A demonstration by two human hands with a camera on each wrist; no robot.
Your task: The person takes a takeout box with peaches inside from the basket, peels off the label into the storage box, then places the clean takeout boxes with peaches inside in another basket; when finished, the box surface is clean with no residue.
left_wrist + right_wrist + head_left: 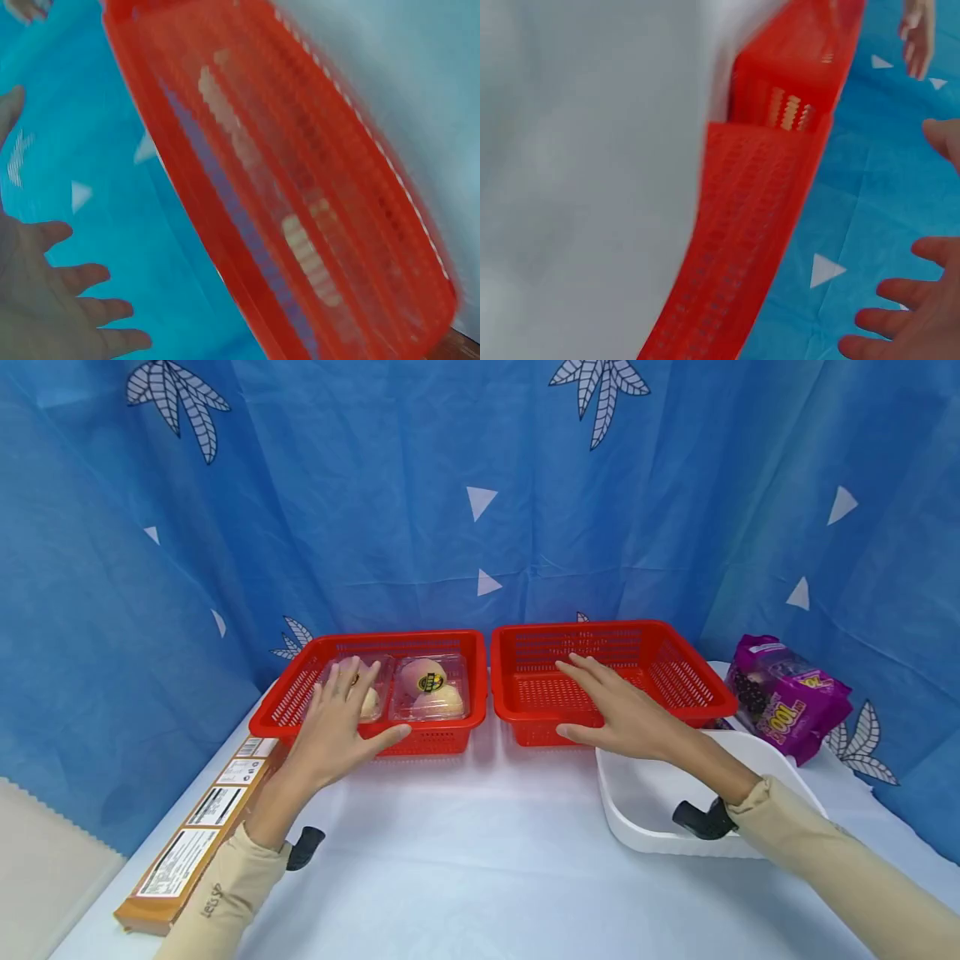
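The left hand (335, 731) hovers with fingers spread, holding nothing, over the front of the left basket (300, 672), which holds a clear fruit box (431, 687); the right hand (618, 710), also flat w/ nothing in it, is above the right basket (682, 647). The fruit box could be crushed if the left hand presses down on the thin lid. The light baskets may also slide on the smooth table (465, 843) if pushed, and the right sleeve is close to the white tray (645, 802) and could bump it.

The table (465, 852) has a white surface. Two red baskets (420, 739) stand side by side at its rear centre. Left of the baskets lies a long brown box (197, 835). Right of them, nearer the front, sits a white tray (645, 802), with a purple bag (787, 697) behind it.
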